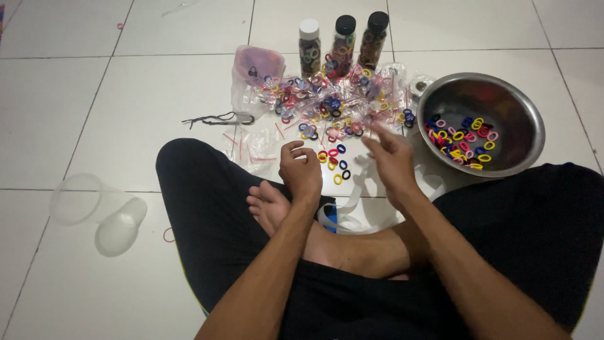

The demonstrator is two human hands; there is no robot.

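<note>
Two hands over a scatter of small hair ties

Two bare forearms reach forward over crossed legs in black shorts, a bare foot [267, 204] lying just under the left wrist. The left hand [301, 170] is curled into a loose fist, and whether it holds anything cannot be told. The right hand [391, 160] is blurred, fingers spread wide and holding nothing. Between and just beyond the hands, a few loose hair ties [335, 162] lie on the white tiled floor [126, 101]. Farther out lies a heap of small clear bags [327, 104] filled with coloured ties. To the right sits a steel bowl [503, 94] with more ties inside. Farthest off stand three bottles [343, 41] packed with ties. Clear plastic cups [100, 211] lie at the left.
</note>
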